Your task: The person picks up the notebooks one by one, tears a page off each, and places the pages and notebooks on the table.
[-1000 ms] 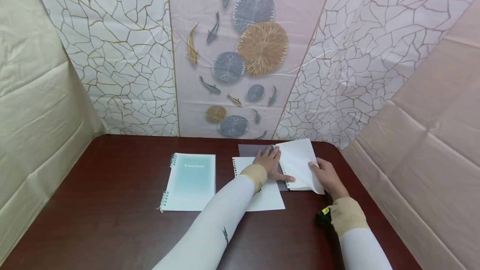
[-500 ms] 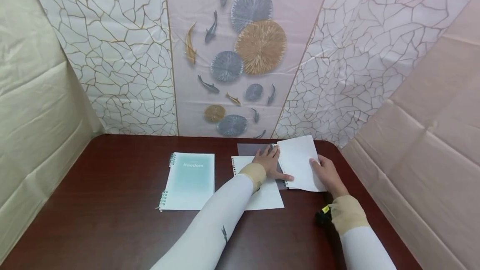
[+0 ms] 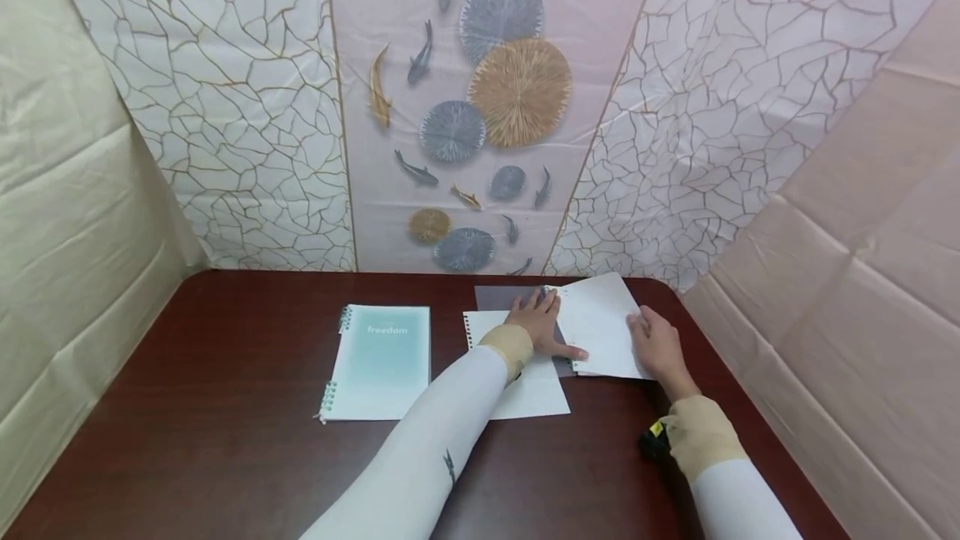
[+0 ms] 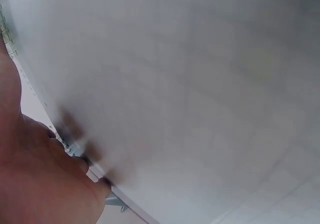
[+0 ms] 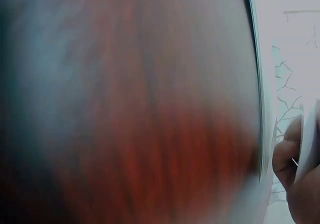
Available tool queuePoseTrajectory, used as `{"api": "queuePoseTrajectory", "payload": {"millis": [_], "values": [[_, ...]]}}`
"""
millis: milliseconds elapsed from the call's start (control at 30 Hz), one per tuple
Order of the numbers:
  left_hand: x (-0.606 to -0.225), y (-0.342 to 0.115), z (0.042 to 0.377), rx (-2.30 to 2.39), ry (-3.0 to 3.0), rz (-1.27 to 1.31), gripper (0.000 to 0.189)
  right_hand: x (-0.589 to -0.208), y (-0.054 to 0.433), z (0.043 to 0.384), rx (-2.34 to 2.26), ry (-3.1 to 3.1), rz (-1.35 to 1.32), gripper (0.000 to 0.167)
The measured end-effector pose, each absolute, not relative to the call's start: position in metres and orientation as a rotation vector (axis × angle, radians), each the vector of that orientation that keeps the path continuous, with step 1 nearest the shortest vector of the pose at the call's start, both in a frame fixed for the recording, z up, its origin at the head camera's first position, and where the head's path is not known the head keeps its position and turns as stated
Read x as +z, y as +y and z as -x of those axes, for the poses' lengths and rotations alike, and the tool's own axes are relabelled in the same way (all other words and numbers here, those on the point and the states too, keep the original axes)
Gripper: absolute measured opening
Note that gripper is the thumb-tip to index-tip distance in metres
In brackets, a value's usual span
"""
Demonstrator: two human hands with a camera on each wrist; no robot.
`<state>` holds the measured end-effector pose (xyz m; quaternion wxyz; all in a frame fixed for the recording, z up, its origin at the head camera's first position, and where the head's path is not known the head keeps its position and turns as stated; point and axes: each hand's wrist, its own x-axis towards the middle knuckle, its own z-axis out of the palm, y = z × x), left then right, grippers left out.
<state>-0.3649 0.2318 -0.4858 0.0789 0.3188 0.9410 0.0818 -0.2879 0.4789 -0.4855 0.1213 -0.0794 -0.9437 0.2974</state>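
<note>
A ring-bound notebook lies open at the right, its translucent grey cover [image 3: 498, 298] folded to the left and its white page [image 3: 600, 327] on the right. My left hand [image 3: 536, 327] rests with spread fingers along the binding, thumb stretched over the page's lower left. Under that palm is a white punched sheet [image 3: 531, 398], lying partly over the cover. My right hand [image 3: 660, 348] pinches the right edge of the page, which slants up at its top. In the right wrist view, thumb and fingers [image 5: 287, 156] hold paper between them. The forearm hides part of the punched sheet.
A teal notebook [image 3: 386, 365] marked "freedom", with rings on its left side, lies left of my left arm. A small black object with a yellow mark [image 3: 654, 440] is beside my right wrist. Fabric-covered walls [image 3: 262, 148] surround the dark red table [image 3: 225, 440].
My right hand has shifted slightly right with the page edge. The page's curled lower right corner has straightened, and its top has swung at the binding. My left hand stays in place.
</note>
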Motion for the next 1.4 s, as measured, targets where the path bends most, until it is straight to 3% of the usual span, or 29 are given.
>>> {"api": "queuePoseTrajectory", "payload": {"millis": [267, 867, 1400], "values": [[-0.497, 0.24, 0.384, 0.247, 2.75, -0.935, 0.134, -0.484, 0.481, 0.286, 0.855, -2.789, 0.262, 0.064], [-0.513, 0.244, 0.392, 0.277, 2.755, -0.917, 0.135, -0.487, 0.485, 0.277, 0.942, -2.815, 0.329, 0.067], [-0.504, 0.242, 0.382, 0.282, 2.779, -0.933, 0.132, -0.483, 0.5, 0.265, 1.143, -2.763, 0.342, 0.077]]}}
